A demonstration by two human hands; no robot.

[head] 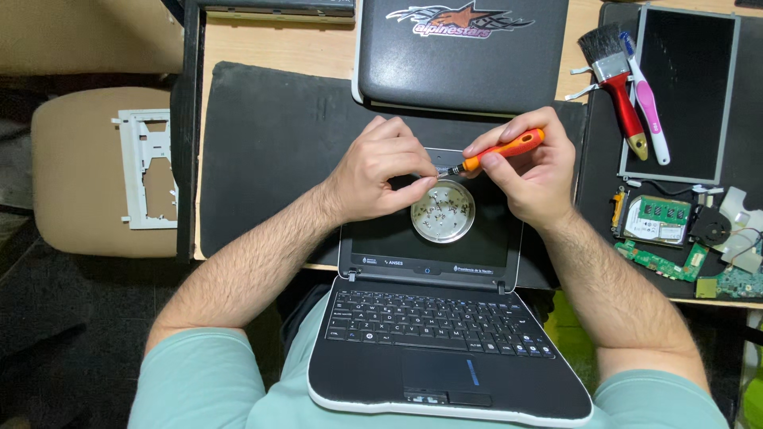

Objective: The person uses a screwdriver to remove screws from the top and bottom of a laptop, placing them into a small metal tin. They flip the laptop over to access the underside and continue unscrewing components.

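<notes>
A small black laptop (445,326) lies opened flat, its keyboard over my lap and its screen resting on the black mat (270,143). A round metal dish (443,210) with several small screws sits on the screen. My right hand (532,171) grips an orange-handled screwdriver (501,151) above the dish. My left hand (381,171) pinches at the screwdriver's tip with thumb and fingers; whatever is between them is too small to tell.
A second closed dark laptop (461,52) lies behind the dish. At the right are a red-handled paintbrush (616,75), a pink toothbrush (648,99), a loose screen panel (687,91), a hard drive (656,220) and circuit boards (660,262). A white plastic frame (147,167) rests on a beige chair at left.
</notes>
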